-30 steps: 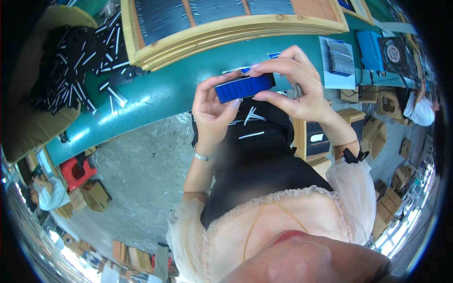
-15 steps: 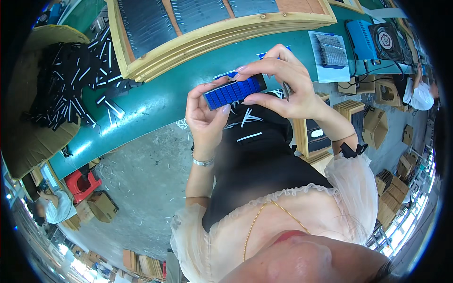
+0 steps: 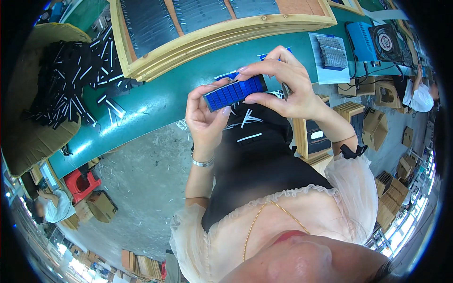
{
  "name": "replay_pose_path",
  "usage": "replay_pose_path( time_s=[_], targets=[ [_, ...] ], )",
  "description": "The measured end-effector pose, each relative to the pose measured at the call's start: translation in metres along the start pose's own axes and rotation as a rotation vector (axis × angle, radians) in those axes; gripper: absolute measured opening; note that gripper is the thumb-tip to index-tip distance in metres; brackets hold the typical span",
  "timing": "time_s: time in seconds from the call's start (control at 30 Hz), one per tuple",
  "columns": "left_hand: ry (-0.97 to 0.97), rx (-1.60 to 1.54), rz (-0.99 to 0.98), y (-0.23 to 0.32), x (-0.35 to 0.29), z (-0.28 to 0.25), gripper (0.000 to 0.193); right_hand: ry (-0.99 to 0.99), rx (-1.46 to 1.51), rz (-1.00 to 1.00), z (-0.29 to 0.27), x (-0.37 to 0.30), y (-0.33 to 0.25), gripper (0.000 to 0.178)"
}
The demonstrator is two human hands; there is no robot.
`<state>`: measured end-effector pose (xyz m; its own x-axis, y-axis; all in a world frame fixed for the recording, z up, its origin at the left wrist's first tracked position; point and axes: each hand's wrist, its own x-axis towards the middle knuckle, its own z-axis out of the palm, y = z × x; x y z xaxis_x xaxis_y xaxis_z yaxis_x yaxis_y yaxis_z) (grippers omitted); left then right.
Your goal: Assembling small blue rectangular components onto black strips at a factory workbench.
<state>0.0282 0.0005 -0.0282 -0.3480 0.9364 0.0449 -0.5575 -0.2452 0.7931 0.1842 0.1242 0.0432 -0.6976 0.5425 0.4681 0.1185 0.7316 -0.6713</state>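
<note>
A small blue solar panel [image 3: 235,93], divided into narrow strips with a dark edge, is held tilted in front of my body. My left hand [image 3: 204,115] grips its left end, thumb below and fingers along the top. At the other end, my right hand [image 3: 293,87] pinches it between thumb and index finger. A small grey thing [image 3: 286,89] shows at the right palm; its kind is hard to make out. Behind my hands, more blue pieces [image 3: 227,75] lie on the green table [image 3: 188,70], partly covered by my fingers. White strips [image 3: 249,137] rest on my black apron [image 3: 255,165].
Stacked wooden trays [image 3: 226,30] hold rows of dark panels. An open carton [image 3: 52,146] at the left overflows with black pieces and white strips. Toward the right are a stack of grey pieces [image 3: 331,52] and a blue device with a fan [image 3: 362,40]. Other people sit farther off.
</note>
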Motion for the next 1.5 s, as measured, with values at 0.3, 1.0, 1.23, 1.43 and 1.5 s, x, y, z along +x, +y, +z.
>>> replay_pose_path(
  time_s=[0.3,1.0,1.23,1.43,1.5],
  targets=[
    [-0.020,0.023,0.036,0.004,0.001,0.000,0.045,-0.061,-0.112,0.001,-0.002,-0.002,0.000,0.050],
    [0.111,0.181,-0.147,0.035,0.004,-0.005,0.012,-0.106,-0.172,-0.054,-0.005,-0.006,0.002,0.045],
    [0.159,0.203,-0.158,0.037,0.003,0.000,0.011,-0.112,-0.168,-0.051,-0.006,-0.005,0.000,0.045],
    [0.156,0.176,-0.180,0.039,0.003,0.000,0.011,-0.119,-0.163,-0.055,-0.005,-0.005,0.000,0.044],
    [0.154,0.153,-0.195,0.042,0.004,0.004,0.012,-0.117,-0.170,-0.055,-0.005,-0.004,0.000,0.044]
  ],
)
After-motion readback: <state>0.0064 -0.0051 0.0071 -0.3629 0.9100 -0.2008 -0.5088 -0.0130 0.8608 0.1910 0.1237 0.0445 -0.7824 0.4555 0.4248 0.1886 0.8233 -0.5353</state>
